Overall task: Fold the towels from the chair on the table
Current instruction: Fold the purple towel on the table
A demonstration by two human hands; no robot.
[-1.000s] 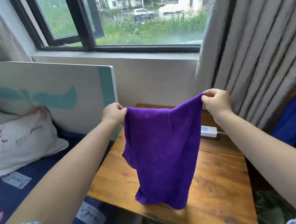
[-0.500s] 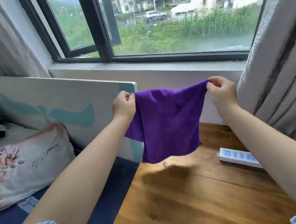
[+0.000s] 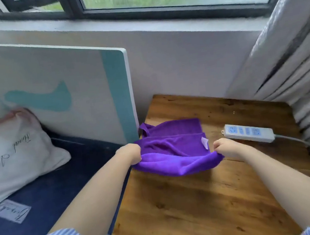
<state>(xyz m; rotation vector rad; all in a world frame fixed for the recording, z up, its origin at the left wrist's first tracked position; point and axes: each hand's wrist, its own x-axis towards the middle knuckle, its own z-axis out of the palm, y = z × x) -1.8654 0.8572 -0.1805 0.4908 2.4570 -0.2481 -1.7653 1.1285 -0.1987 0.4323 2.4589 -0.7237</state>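
Observation:
A purple towel (image 3: 174, 150) lies rumpled on the far left part of the wooden table (image 3: 201, 206), its far part resting on the wood and its near edge lifted. My left hand (image 3: 130, 153) grips the towel's near left corner. My right hand (image 3: 226, 147) pinches the near right corner. A small pale label (image 3: 204, 142) shows on the towel beside my right hand. The chair is out of sight apart from a sliver of blue at the right edge.
A white power strip (image 3: 249, 133) with its cable lies on the table right of the towel. A white and teal board (image 3: 67, 89) stands left of the table, with a pillow (image 3: 11, 154) on the dark blue bed. Grey curtains (image 3: 295, 55) hang at the right.
Both hands have come down from in front of the window, bringing the hanging towel onto the table. The camera has tilted downward.

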